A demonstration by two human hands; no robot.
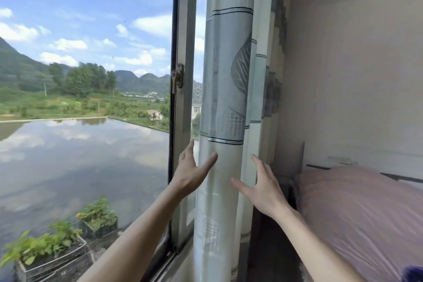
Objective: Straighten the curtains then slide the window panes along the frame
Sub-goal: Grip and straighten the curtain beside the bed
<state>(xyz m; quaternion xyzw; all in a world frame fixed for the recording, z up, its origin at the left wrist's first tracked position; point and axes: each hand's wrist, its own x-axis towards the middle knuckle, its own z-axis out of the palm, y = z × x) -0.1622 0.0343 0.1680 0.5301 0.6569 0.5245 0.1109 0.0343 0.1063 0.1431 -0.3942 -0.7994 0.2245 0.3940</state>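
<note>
Head view: curtain (225,103) gathered in folds beside window frame (183,107). Left hand (191,173), fingers spread, thumb touching its front fold; right hand (263,186) spread wide, gripping nothing, against the right folds.

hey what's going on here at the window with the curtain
A person is standing at a window, reaching both bare hands toward the gathered curtain that hangs beside the window frame. The left hand is open, its thumb against the curtain's front fold. The right hand is open too, fingers spread near the folds further right; neither is gripping the fabric yet. A latch sits on the frame, untouched. A bed with pink bedding lies to the right.
</note>
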